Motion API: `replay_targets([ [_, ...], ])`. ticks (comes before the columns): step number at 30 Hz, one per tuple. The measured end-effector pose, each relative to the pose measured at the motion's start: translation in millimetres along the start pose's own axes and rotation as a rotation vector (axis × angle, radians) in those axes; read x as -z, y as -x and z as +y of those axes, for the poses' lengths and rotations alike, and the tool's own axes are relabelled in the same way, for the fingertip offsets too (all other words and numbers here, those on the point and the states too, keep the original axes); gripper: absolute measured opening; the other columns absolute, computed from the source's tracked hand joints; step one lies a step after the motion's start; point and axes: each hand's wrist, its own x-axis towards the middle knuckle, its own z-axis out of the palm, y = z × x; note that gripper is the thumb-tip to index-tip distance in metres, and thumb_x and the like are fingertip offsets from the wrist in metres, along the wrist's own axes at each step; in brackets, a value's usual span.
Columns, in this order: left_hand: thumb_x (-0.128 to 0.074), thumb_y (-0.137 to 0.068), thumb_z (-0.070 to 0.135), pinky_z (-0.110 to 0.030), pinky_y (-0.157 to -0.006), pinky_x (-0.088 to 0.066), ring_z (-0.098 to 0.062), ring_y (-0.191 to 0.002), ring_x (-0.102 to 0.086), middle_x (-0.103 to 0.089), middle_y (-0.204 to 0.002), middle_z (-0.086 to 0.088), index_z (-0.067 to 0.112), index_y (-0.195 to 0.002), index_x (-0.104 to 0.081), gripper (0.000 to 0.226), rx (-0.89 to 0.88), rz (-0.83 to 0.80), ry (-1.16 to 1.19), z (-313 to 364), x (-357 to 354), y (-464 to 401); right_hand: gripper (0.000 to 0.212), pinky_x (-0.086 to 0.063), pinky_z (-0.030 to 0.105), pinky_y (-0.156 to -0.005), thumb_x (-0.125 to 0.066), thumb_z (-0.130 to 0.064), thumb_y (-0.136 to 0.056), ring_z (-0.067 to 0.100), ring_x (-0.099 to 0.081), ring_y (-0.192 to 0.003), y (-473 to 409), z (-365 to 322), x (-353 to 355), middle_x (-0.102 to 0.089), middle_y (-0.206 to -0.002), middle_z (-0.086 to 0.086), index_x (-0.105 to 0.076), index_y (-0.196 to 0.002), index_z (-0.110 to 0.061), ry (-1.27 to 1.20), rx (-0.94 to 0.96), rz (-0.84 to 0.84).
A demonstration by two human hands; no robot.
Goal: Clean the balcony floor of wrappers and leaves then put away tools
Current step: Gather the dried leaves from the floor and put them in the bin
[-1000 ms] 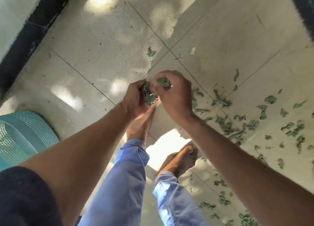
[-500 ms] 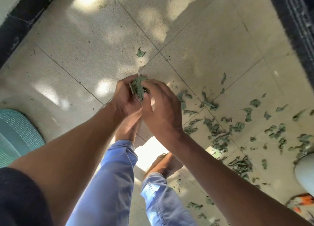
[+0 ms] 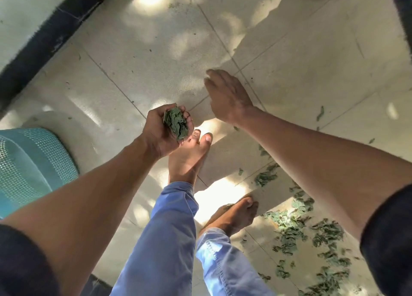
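Head view: pale tiled balcony floor [image 3: 156, 57] lying in patchy sunlight, dark skirting [image 3: 55, 35] running along the wall at upper left, teal mesh basket [image 3: 33, 168] sitting at the left edge. Person is standing barefoot in blue trousers [image 3: 169, 235]. Left hand [image 3: 165, 128] is cupping a wad of green leaves [image 3: 176, 123], fingers curling round it, above the toes of the forward foot [image 3: 187, 157]. Right hand [image 3: 225, 93] is hanging flat with fingers straight, holding nothing, beside and apart from the wad. Progress looks partial: tiles ahead are showing only crumbs, but a big scatter of leaves [image 3: 321, 235] is still lying at lower right, behind the right forearm and well apart from both hands. No wrappers or tools are showing. Basket looks the likely drop spot.
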Motion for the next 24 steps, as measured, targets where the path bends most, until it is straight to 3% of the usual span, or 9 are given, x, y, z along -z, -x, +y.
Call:
replay_targets([
  [2, -0.048, -0.097, 0.023, -0.027, -0.069, -0.057, -0.016, -0.071, -0.058, -0.061, -0.077, -0.003, 0.010, -0.073, -0.067, 0.033, 0.003, 0.000, 0.013, 0.5, 2.7, 3.1, 0.044, -0.050, 0.043, -0.099, -0.063, 0.002, -0.082, 0.032, -0.052, -0.122, 19.0, 8.4, -14.5, -0.054, -0.133, 0.015, -0.060, -0.125, -0.003, -0.033, -0.023, 0.096],
  [4, -0.048, -0.096, 0.023, -0.028, -0.069, -0.057, -0.016, -0.070, -0.059, -0.060, -0.077, -0.003, 0.010, -0.074, -0.067, 0.032, 0.006, 0.001, 0.015, -0.9, 4.4, 3.5, 0.032, -0.053, 0.037, -0.082, -0.071, -0.004, -0.079, 0.031, -0.057, -0.104, 39.7, 17.7, -28.4, -0.059, -0.114, 0.016, -0.064, -0.110, -0.002, -0.081, -0.081, 0.163],
  [7, -0.049, -0.097, 0.024, -0.028, -0.068, -0.057, -0.016, -0.069, -0.059, -0.060, -0.076, -0.003, 0.010, -0.073, -0.066, 0.032, 0.010, 0.014, 0.012, -5.7, 3.8, 1.0, 0.035, -0.050, 0.034, -0.082, -0.075, -0.020, -0.082, 0.028, -0.053, -0.108, 64.6, 26.1, -41.8, -0.054, -0.116, 0.013, -0.063, -0.114, -0.009, -0.161, -0.135, 0.105],
  [13, -0.048, -0.097, 0.024, -0.026, -0.067, -0.055, -0.017, -0.070, -0.057, -0.059, -0.074, -0.004, 0.010, -0.073, -0.066, 0.033, 0.021, 0.037, -0.028, -24.1, -1.4, -6.3, 0.044, -0.050, 0.036, -0.078, -0.074, -0.030, -0.082, 0.028, -0.053, -0.106, 79.9, 20.0, -54.4, -0.054, -0.116, 0.011, -0.059, -0.122, -0.019, -0.125, -0.295, 0.129],
  [17, -0.050, -0.097, 0.027, -0.028, -0.067, -0.056, -0.019, -0.071, -0.058, -0.058, -0.076, -0.004, 0.009, -0.072, -0.066, 0.035, 0.026, 0.074, -0.072, -32.4, -3.0, -9.3, 0.032, -0.053, 0.036, -0.065, -0.069, -0.011, -0.088, 0.029, -0.053, -0.105, 69.0, 3.1, -49.0, -0.050, -0.119, 0.014, -0.058, -0.118, -0.015, -0.272, -0.396, 0.135],
  [21, -0.051, -0.097, 0.027, -0.027, -0.064, -0.058, -0.018, -0.069, -0.058, -0.060, -0.072, -0.005, 0.009, -0.073, -0.065, 0.033, 0.030, 0.103, -0.077, -40.2, -6.0, -7.9, 0.025, -0.038, 0.030, -0.060, -0.057, 0.010, -0.084, 0.027, -0.054, -0.090, 63.3, -2.1, -56.0, -0.052, -0.108, 0.013, -0.062, -0.101, -0.009, -0.372, -0.402, 0.119],
  [24, -0.051, -0.097, 0.028, -0.027, -0.067, -0.057, -0.018, -0.065, -0.061, -0.062, -0.071, -0.005, 0.007, -0.069, -0.068, 0.038, 0.041, 0.118, -0.103, -44.8, -5.5, -5.5, 0.025, -0.045, 0.029, -0.060, -0.059, 0.013, -0.081, 0.026, -0.062, -0.084, 66.1, 4.6, -60.2, -0.062, -0.099, 0.012, -0.067, -0.091, -0.008, -0.503, -0.560, 0.139],
])
